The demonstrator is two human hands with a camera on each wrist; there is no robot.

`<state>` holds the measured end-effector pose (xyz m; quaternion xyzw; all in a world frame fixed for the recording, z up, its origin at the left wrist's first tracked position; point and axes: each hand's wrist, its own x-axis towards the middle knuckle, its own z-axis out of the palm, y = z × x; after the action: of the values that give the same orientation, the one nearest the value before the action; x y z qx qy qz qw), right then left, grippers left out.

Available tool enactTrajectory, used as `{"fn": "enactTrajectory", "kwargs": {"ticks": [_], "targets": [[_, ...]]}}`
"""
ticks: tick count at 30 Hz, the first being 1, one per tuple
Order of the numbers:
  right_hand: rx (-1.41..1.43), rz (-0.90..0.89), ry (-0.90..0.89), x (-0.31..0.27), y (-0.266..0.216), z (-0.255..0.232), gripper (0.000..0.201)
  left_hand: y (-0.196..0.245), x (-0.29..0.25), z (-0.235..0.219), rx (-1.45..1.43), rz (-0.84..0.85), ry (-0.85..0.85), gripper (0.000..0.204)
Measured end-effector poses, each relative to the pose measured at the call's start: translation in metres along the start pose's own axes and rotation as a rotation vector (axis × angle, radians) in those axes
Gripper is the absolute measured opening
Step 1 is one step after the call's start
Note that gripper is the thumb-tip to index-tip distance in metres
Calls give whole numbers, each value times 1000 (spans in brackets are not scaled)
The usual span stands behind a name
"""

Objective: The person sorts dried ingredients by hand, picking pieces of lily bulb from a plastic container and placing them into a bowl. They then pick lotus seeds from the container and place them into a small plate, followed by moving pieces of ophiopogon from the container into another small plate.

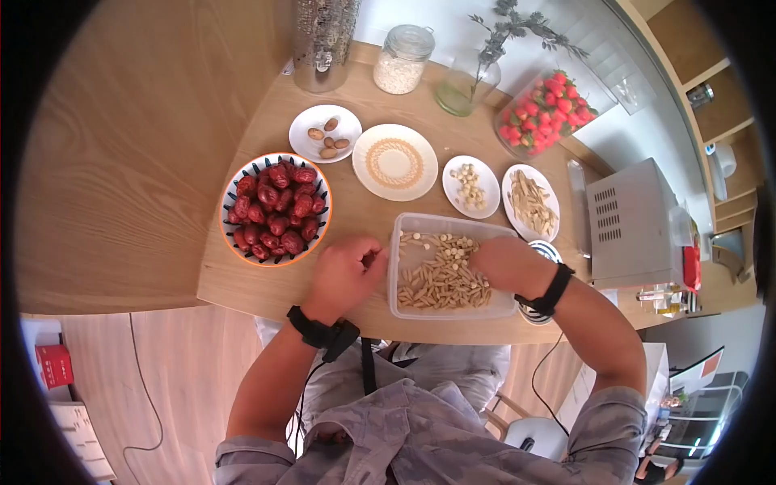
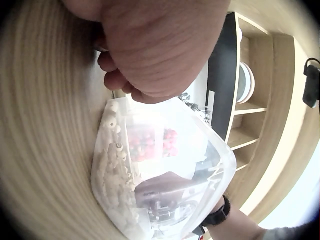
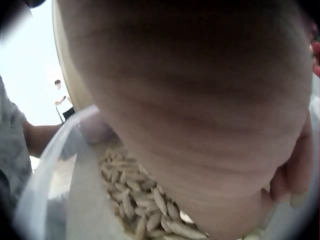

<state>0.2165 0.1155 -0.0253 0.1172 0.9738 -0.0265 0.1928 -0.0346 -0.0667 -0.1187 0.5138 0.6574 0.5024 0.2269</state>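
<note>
A clear plastic container (image 1: 394, 283) stands at the table's front edge. It holds many pale, elongated pieces (image 1: 440, 283) with small round cream-coloured ones (image 1: 459, 247) scattered at the far side. My right hand (image 1: 508, 267) reaches over its right side, knuckles up, down among the pieces. The right wrist view has fingertips (image 3: 298, 197) bent downward at the right; I cannot tell whether they pinch anything. Left of the container, my left hand (image 1: 346, 273) rests on the table, fingers loosely curled with nothing seen in them. In the left wrist view it is close beside the container wall.
A bowl of red dates (image 1: 279, 206) stands at the left. Behind are plates of brown nuts (image 1: 330, 149), small cream pieces (image 1: 469, 186) and pale slices (image 1: 532, 202), plus a patterned plate (image 1: 394, 162). Farther back stand a lidded jar (image 1: 402, 61), a vase (image 1: 465, 89) and strawberries (image 1: 546, 113).
</note>
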Motion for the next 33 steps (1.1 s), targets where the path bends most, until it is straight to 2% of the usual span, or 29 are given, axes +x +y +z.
{"fn": "enactTrajectory", "kwargs": {"ticks": [2,5,8,11,15,17,21,23,26,29,33], "targets": [[179,-78,40,-1,12,-25,5,0,-1,1,8,20,11,14],[535,88,92,2,20,-74,7,1,-1,1,8,31,29,15],[696,301,165,12,50,-71,10,0,0,1,3,44,38,15],[713,406,181,30,81,-55,12,-2,0,1,11,58,40,16],[496,432,190,45,99,-35,14,-1,0,3,-7,21,36,14],[470,461,173,51,99,-32,15,-4,-1,4,-34,-12,31,14],[488,467,308,57,105,-20,13,-1,0,4,-17,21,50,12],[495,486,364,51,91,-33,13,1,-1,4,-29,1,40,12],[459,429,487,35,80,-43,9,3,-1,3,-29,-48,23,12],[411,328,453,11,55,-60,9,4,-1,3,-39,-49,28,12],[368,115,255,-20,19,-43,9,-5,-3,7,-7,-13,53,12]]}}
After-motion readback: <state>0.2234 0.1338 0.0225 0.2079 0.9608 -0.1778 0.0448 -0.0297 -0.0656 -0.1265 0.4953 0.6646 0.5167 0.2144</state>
